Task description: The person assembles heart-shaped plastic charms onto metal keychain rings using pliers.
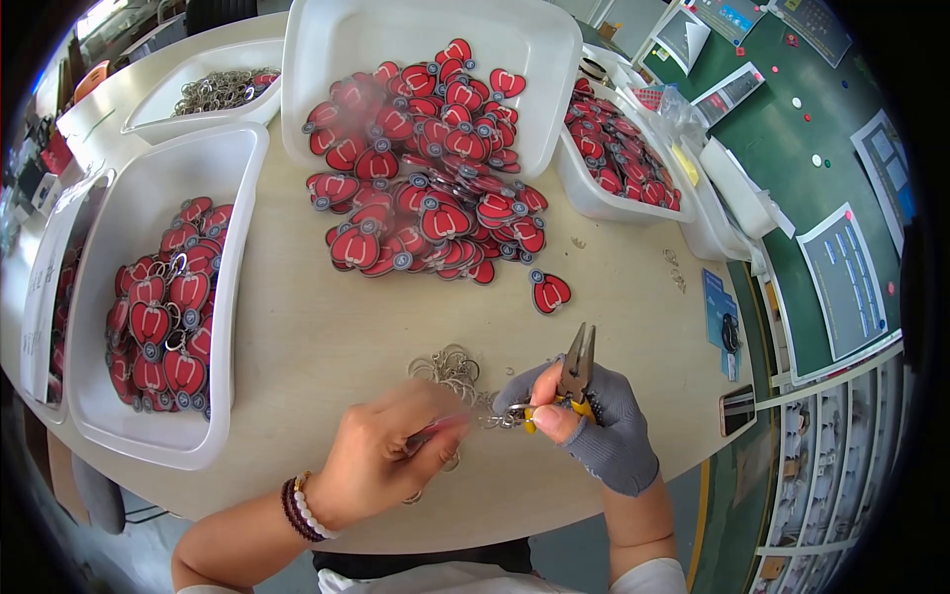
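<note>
My left hand (381,445), bare and blurred by motion, pinches a flat red charm (438,430) in front of me. Close on its right, my right hand (616,436) wears a grey fingerless glove. It grips pliers (578,364) with yellow handles, jaws pointing away from me. Thumb and finger of that hand also hold a key ring with a short chain (507,418), which reaches toward the charm; whether they are joined I cannot tell. Loose key rings (450,368) lie on the table just beyond my hands, some partly hidden behind the left one.
Red charms (435,223) spill from a tipped white tub (426,35). One charm (550,293) lies apart. A left tub (242,238) holds charms with rings; another holds metal rings (223,92). Charms fill a right tub (618,203). A phone (736,411) lies at the right edge.
</note>
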A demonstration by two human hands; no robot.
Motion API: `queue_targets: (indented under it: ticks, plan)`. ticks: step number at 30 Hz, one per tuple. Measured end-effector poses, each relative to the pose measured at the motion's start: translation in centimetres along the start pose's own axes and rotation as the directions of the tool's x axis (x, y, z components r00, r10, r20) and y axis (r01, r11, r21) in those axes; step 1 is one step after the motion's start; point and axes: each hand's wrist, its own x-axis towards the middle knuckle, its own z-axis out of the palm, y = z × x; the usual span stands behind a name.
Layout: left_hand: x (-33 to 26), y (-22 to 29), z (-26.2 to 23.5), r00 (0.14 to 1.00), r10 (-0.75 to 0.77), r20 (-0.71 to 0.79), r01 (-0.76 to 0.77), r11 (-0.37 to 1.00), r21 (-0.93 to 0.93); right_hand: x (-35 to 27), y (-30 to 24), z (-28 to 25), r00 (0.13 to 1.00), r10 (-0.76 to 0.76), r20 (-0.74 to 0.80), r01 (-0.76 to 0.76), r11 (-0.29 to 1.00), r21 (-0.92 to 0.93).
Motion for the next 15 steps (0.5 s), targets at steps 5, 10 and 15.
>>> queue_targets:
  ticks: [5,10,15]
  plan:
    - [0.0,0.0,-0.2,0.995,0.089,-0.045,-0.085,0.993,0.076,0.1,-0.1,0.5,0.998,-0.059,0.033,0.065,0.967,-0.248]
    - [0.0,-0.2,-0.7,0.926,0.370,0.074,-0.366,0.834,0.413,1.0,0.9,1.5,0.970,-0.213,0.118,0.243,0.821,-0.517]
    - [0.2,0.0,-0.8,0.935,0.343,0.091,-0.348,0.836,0.424,1.1,1.7,1.7,0.935,-0.326,0.135,0.350,0.805,-0.479]
